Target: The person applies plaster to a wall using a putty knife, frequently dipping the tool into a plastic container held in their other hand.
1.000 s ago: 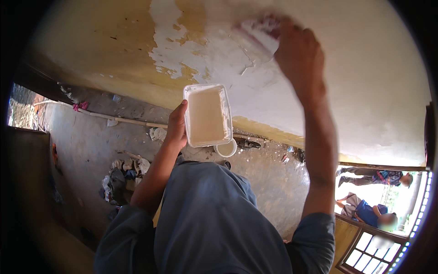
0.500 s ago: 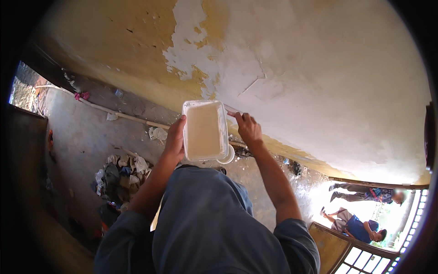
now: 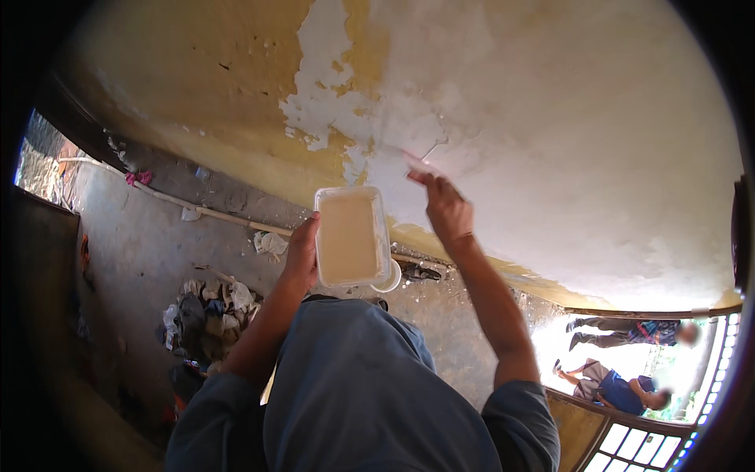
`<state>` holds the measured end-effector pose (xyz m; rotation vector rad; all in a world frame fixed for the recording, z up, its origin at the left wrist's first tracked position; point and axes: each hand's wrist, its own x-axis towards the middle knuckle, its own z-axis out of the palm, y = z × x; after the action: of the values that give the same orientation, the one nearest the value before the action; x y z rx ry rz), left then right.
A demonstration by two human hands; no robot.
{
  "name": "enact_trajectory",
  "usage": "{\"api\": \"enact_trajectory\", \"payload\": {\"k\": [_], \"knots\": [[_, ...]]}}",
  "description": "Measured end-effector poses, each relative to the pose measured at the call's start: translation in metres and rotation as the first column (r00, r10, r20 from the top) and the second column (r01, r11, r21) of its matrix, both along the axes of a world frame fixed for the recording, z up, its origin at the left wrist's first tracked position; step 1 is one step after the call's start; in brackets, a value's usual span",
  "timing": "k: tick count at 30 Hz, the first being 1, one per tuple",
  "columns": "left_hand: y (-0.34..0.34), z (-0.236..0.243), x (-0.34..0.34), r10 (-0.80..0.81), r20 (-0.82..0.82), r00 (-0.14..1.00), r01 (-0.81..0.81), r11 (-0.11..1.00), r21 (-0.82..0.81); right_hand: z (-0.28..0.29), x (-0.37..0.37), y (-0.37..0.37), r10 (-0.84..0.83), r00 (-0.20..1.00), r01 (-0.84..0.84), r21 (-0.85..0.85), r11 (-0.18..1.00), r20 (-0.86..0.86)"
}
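My left hand grips the left side of a clear rectangular plastic tub, which holds a smooth cream-coloured paste. Just beyond the tub and to its right, my right hand is closed around a putty knife, its thin blade smeared by motion. The blade lies at the pale, plastered part of the wall; whether it touches cannot be made out. A short thin line of raised paste or a crack shows beside it. Left of there, old yellow paint is peeling in patches.
Below the tub a white round bucket partly shows. A long pale pole lies along the wall's foot. A rubbish heap sits on the floor to the left. Two people are by the bright doorway at right.
My right hand has moved up and slightly right with the putty knife, from beside the tub's rim to over the wall. The tub sits a little lower in view.
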<state>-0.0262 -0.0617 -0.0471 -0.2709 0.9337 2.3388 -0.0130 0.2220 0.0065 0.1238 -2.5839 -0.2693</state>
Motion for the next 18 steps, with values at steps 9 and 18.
{"api": "enact_trajectory", "payload": {"k": [9, 18], "knots": [[-0.003, 0.008, 0.004, -0.06, -0.007, 0.998, 0.059, 0.995, -0.082, 0.399, 0.013, 0.05, -0.219, 0.976, 0.219, -0.122, 0.968, 0.011], [0.002, 0.009, 0.008, -0.084, -0.018, 0.996, 0.083, 0.996, -0.041, 0.077, -0.029, -0.022, -0.092, 0.995, 0.061, -0.44, 0.896, -0.049]]}}
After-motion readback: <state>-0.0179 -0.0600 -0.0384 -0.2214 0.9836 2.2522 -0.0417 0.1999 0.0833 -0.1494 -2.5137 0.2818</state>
